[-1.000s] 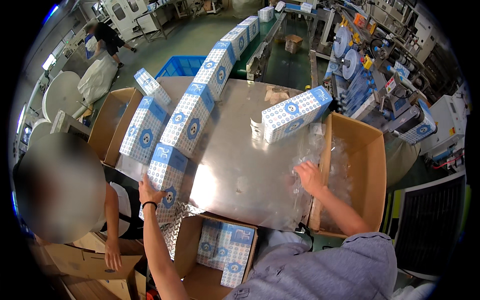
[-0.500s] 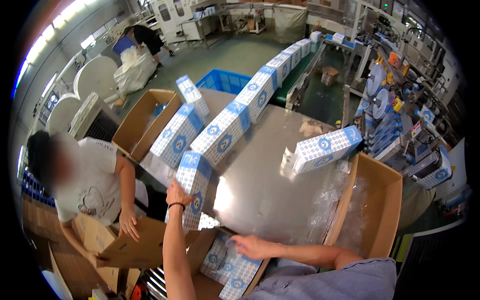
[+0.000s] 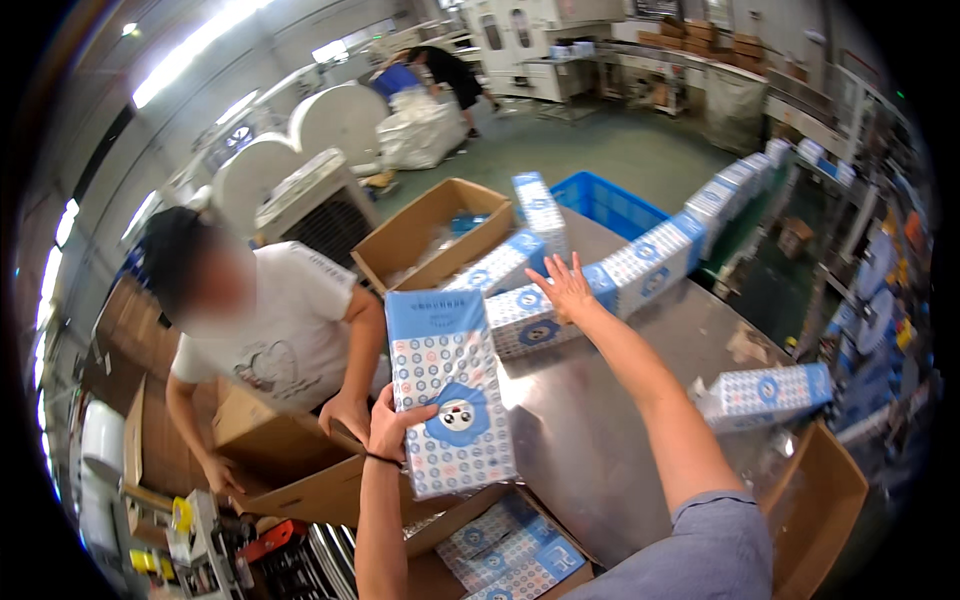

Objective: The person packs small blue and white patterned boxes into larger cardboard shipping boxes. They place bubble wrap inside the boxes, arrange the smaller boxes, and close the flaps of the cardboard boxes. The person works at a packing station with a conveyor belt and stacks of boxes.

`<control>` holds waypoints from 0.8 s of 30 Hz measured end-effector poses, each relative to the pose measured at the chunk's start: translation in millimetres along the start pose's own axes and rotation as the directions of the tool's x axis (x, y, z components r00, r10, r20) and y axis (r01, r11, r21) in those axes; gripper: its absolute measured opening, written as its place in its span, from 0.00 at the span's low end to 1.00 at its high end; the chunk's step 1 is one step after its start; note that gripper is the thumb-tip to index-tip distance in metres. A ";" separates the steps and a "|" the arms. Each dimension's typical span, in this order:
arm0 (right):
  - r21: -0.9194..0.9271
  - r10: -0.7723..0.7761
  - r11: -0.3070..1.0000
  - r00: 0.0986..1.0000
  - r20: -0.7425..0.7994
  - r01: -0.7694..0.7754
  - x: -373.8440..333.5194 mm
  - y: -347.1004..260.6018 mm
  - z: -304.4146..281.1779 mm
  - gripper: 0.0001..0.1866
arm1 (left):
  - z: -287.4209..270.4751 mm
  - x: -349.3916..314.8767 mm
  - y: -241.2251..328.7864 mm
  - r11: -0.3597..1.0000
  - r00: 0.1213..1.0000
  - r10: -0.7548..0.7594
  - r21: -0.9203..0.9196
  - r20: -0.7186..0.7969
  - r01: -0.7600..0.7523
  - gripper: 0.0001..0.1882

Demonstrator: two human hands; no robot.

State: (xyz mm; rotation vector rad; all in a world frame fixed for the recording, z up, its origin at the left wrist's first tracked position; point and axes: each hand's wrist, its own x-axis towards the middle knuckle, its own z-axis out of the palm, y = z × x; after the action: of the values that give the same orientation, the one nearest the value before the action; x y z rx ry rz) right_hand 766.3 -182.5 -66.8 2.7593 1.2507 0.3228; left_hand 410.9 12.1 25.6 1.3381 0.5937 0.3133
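Note:
My left hand [image 3: 392, 425] grips a tall white-and-blue patterned pack [image 3: 452, 400] by its left side, thumb across the front. This pack stands tilted up above an open carton [image 3: 545, 505], where several matching packs [image 3: 505, 550] lie. Farther off, my right hand [image 3: 566, 290] is stretched out with fingers spread, over another pack [image 3: 530, 325] lying on the metal table [image 3: 610, 400]. Whether its palm touches that pack I cannot tell. More packs [image 3: 650, 262] continue in a row behind it, and one [image 3: 500, 262] lies to its left.
At left a co-worker [image 3: 290, 320] handles an open carton [image 3: 300, 470]. Another carton [image 3: 430, 235] and a blue crate [image 3: 605, 203] stand beyond the table. To the right are a single pack [image 3: 770, 395], a large carton [image 3: 820, 500] and machinery [image 3: 880, 300].
My left hand has lifted the near pack off the table edge and turned its broad face up. My right hand has moved from the carton out to the row of packs. The view has swung left.

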 end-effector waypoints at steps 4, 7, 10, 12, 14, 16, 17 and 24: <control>0.158 -0.029 0.987 0.990 0.141 0.007 45.7 -39.8 73.2 0.71 | -37.3 -81.1 -14.9 0.946 0.952 0.287 -0.187 0.107 -0.264 0.37; 0.330 -0.244 0.930 0.944 0.221 0.163 20.5 -111.8 15.2 0.69 | -115.8 -202.5 -105.2 0.901 0.966 0.245 -0.347 -0.087 -0.260 0.30; 0.344 -0.278 0.919 0.936 0.215 0.194 -17.5 -102.5 4.9 0.66 | -107.1 -263.4 -152.4 0.905 0.959 0.077 -0.385 -0.272 -0.182 0.30; 0.538 -0.280 0.833 0.938 0.205 0.131 -42.8 -87.2 -15.8 0.65 | -71.6 -272.9 -108.2 0.948 0.939 0.259 0.247 -0.226 -0.202 0.31; 0.688 -0.193 0.668 0.960 -0.206 0.282 -68.5 -63.3 -24.4 0.62 | -56.3 -264.6 -84.1 0.604 0.907 0.417 0.761 -0.052 -0.235 0.31; 0.848 -0.048 0.433 0.948 -0.316 0.305 -94.2 -60.7 -67.3 0.55 | -76.0 -258.4 -125.7 0.327 0.963 0.264 0.944 -0.045 -0.045 0.36; 0.975 0.015 0.099 0.979 -0.202 0.200 -111.7 -69.3 -104.3 0.50 | -82.4 -252.5 -155.8 0.230 0.947 0.319 0.967 0.030 -0.108 0.35; 0.453 -0.274 -0.824 0.939 0.206 -0.340 -277.9 -132.0 -56.7 0.32 | -62.6 -221.4 -271.7 0.120 0.948 -0.318 0.992 0.006 0.034 0.40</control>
State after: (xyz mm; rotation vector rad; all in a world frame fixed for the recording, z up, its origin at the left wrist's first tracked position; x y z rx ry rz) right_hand 478.4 -304.5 -76.9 -0.6771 -0.2918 1.0912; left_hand 162.6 -115.4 -195.4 2.5606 0.8006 -0.6284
